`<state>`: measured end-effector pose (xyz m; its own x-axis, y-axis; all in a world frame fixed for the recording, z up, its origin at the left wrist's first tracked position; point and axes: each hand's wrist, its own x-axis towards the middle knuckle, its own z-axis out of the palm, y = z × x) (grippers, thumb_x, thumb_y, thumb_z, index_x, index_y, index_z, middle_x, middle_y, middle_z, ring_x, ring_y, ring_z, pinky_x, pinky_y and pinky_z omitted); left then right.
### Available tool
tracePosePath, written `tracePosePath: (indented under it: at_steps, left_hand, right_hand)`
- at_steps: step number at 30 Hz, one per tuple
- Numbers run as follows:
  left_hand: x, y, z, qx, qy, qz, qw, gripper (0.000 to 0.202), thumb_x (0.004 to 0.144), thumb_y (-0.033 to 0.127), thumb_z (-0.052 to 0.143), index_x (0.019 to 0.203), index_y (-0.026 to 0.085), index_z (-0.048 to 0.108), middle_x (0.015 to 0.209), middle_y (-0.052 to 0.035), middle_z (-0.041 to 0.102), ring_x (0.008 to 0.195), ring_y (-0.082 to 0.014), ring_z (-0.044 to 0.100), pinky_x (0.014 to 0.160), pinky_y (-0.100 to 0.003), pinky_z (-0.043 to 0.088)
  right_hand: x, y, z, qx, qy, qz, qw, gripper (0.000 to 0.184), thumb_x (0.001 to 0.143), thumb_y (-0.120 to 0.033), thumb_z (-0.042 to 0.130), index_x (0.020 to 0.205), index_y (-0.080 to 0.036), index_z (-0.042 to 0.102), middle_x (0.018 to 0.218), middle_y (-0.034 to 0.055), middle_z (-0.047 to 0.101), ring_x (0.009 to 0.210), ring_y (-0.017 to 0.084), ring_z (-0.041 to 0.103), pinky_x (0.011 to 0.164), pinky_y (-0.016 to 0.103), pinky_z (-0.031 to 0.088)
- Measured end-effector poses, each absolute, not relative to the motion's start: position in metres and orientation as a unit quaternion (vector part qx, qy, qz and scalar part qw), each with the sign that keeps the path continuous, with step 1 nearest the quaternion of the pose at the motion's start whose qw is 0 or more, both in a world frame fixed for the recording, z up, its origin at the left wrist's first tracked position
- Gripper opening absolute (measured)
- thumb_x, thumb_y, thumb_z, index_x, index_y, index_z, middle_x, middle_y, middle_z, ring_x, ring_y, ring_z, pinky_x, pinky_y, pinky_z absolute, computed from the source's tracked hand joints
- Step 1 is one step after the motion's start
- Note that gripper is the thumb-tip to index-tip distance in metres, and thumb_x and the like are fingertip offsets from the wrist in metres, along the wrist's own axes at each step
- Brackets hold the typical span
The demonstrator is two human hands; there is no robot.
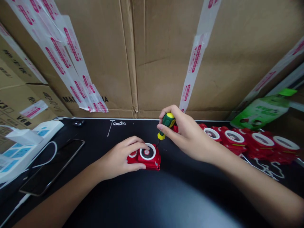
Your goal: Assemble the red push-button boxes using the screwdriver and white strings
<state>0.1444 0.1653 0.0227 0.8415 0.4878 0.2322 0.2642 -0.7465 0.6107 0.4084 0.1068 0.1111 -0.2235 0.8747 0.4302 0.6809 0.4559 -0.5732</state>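
A small red toy camera [155,164] with a white ring round a dark centre lies on the black table. My left hand [124,155] grips it from the left, thumb along the near side and fingers over the top. In my right hand [181,129] is a screwdriver [169,119] with a green and yellow handle, held tilted. The screwdriver's thin shaft points down at the far right corner of the toy camera; I cannot tell whether its tip sits in a screw.
Several similar red toy cameras [253,144] stand in a row at the right, with white cords [268,169]. Behind them lies a green bottle [263,109]. A phone [53,167] and a white power strip [30,147] are at left. Cardboard boxes [156,63] wall off the back.
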Motion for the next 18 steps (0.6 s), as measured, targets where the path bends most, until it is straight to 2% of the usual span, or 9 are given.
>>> tracePosePath:
  at_steps: [18]
  left_hand:
    - [0.1438, 0.167, 0.0219, 0.917, 0.202, 0.195, 0.284, 0.045, 0.095, 0.04, 0.079, 0.137, 0.032, 0.063, 0.138, -0.0063, 0.06, 0.122, -0.0243, 0.065, 0.105, -0.036, 0.055]
  right_hand:
    - [0.4064, 0.107, 0.1112, -0.497, -0.778, 0.122, 0.363, 0.013, 0.104, -0.022, 0.062, 0.112, -0.022, 0.052, 0.103, 0.0021, 0.066, 0.082, 0.016, 0.06, 0.076, 0.029, 0.046]
